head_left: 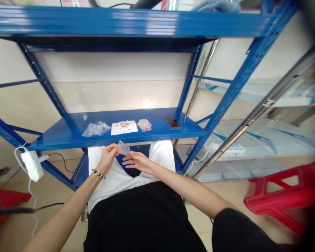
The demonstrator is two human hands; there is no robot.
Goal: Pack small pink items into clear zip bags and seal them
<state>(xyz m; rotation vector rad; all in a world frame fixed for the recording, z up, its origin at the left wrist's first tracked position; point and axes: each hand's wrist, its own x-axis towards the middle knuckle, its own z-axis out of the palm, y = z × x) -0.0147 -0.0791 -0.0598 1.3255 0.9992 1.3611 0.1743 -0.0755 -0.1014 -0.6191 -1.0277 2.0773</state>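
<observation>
Both hands meet just below the front edge of the blue shelf [68,134]: the left hand [107,158], a beaded bracelet [98,173] at its wrist, pinches the near corner of a small clear plastic bag [124,148], and the right hand [137,161] lies just beside it with fingers loosely spread, fingertips touching the bag's lower edge. Whether this bag holds anything cannot be told. On the shelf behind, left to right, lie a heap of clear bags [96,128], a white sheet [124,127] strewn with small reddish pieces, a packet [144,125] filled with similar pieces, and a dark phone [172,122].
</observation>
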